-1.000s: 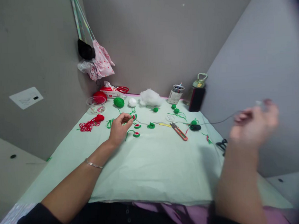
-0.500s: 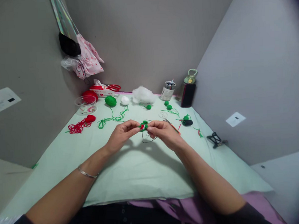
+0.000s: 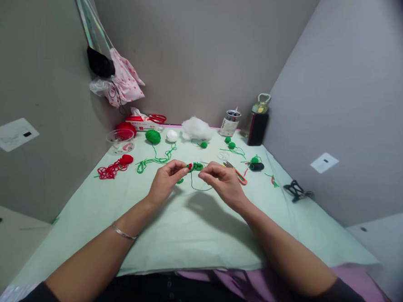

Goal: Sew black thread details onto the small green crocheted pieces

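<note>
Between the thumb and fingers of my left hand [image 3: 165,180] is a small crocheted piece [image 3: 197,166], green with a red patch, held above the table. My right hand [image 3: 224,182] is just right of it, fingers pinched together and slightly apart from the piece. A thin dark thread [image 3: 199,189] hangs in a loop from the piece and runs into my right hand. Whether a needle is in that pinch is too small to tell. Below my left fingers a bit of green [image 3: 180,181] shows. Orange-handled scissors [image 3: 241,177] lie behind my right hand, partly covered by it.
Left are red yarn [image 3: 111,169], a clear tub [image 3: 121,142] and a green yarn ball [image 3: 153,136]. White stuffing [image 3: 196,129], a can [image 3: 230,123], a phone [image 3: 258,129] against a bottle [image 3: 262,102] stand at the back. A black clip [image 3: 297,191] lies right.
My right hand has drawn slightly away from the crocheted piece, which it was touching before. The piece now shows more of its green side. The whole view has shifted a little.
</note>
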Available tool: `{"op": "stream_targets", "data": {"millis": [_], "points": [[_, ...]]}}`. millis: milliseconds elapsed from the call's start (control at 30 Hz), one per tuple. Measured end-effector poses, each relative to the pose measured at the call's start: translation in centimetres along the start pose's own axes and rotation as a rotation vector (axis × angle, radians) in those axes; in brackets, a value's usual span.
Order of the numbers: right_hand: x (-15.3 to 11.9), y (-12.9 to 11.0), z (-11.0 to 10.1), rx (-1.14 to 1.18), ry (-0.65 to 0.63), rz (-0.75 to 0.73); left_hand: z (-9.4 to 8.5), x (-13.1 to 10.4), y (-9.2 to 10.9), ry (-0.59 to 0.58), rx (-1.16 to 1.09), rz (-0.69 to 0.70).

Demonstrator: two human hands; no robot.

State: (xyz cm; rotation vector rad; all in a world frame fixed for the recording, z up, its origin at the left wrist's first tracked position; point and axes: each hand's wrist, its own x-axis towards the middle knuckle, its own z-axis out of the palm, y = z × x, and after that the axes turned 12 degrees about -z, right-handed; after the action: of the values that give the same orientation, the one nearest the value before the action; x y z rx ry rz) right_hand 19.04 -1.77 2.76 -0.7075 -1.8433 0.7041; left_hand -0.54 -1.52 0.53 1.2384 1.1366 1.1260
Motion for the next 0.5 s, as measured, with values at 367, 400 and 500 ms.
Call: {"op": "stream_targets", "data": {"millis": [367, 400, 500], "points": [[-0.7, -0.2, 1.4, -0.054, -0.237, -0.008, 0.3, -0.2, 0.0, 0.154, -0.031, 0.031], [-0.8, -0.6, 1.3, -0.043, -0.297, -0.047, 0.2, -0.1, 0.0, 0.185, -0.006, 0.043], [-1.0, -1.8, 1.2, -0.014, -0.522, -0.139, 0.0, 0.1, 0.1, 0.261, 0.072, 0.087]]}}
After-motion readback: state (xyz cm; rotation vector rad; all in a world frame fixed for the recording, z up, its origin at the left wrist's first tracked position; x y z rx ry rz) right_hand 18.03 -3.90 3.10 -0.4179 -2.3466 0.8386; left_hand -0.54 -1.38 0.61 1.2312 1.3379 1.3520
